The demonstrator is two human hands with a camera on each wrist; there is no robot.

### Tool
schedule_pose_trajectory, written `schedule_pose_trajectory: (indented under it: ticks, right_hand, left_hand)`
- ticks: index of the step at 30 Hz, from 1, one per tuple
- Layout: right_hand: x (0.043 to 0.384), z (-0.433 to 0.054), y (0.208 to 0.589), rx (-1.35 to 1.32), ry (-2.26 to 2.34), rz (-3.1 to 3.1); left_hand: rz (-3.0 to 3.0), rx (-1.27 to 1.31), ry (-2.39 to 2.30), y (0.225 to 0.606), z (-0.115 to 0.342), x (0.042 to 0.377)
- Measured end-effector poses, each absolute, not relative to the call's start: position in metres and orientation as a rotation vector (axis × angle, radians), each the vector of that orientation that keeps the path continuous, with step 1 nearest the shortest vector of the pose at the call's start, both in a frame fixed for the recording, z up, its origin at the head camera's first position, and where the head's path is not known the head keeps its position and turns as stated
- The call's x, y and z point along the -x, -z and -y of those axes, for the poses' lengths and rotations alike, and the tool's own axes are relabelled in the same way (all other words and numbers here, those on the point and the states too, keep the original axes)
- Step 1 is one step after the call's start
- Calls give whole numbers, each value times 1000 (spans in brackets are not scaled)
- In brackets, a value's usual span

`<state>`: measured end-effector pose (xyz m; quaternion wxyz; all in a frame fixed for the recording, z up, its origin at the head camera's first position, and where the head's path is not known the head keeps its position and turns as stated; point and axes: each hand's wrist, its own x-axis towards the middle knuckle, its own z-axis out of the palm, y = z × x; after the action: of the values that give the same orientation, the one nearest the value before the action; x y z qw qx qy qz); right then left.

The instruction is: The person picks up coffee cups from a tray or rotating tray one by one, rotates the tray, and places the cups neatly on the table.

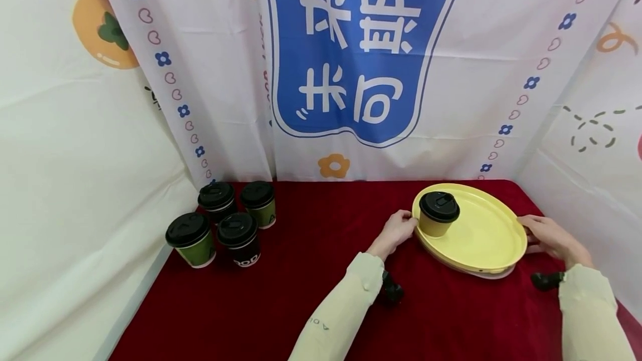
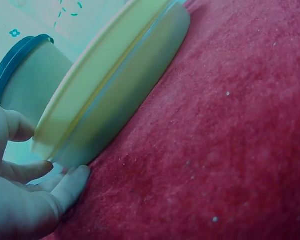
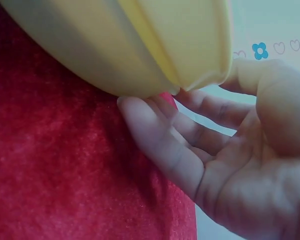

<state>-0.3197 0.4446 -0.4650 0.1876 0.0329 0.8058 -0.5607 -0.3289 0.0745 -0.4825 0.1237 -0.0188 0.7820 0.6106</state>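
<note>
A round yellow tray (image 1: 481,227) is at the right of the red cloth, over a paler round base (image 2: 135,95) that shows beneath its rim. One tan paper cup (image 1: 435,226) with a black lid stands upright on the tray's left side. My left hand (image 1: 399,228) grips the tray's left edge, thumb at the upper rim and fingers lower down. At the opposite edge my right hand (image 1: 549,235) holds the rim, its thumb high on the side and other fingers reaching underneath. In the right wrist view, fingertips (image 3: 132,107) touch the underside.
Several lidded paper cups stand grouped at the left: a green cup (image 1: 193,244) and a black cup (image 1: 241,241) in front, another black cup (image 1: 217,202) and green cup (image 1: 259,205) behind. Printed white curtains (image 1: 225,99) enclose the red-covered table (image 1: 321,294) at back and sides.
</note>
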Motion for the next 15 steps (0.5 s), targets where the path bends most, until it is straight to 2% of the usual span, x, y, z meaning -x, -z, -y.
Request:
schedule_pose_trajectory:
  ticks: [7, 15]
  right_hand:
    - [319, -446, 473, -122, 1641, -2233]
    - [318, -449, 478, -99, 1700, -2215]
  left_hand:
    - [-2254, 9, -1767, 472, -68, 332]
    - [-2434, -146, -1652, 440, -61, 338]
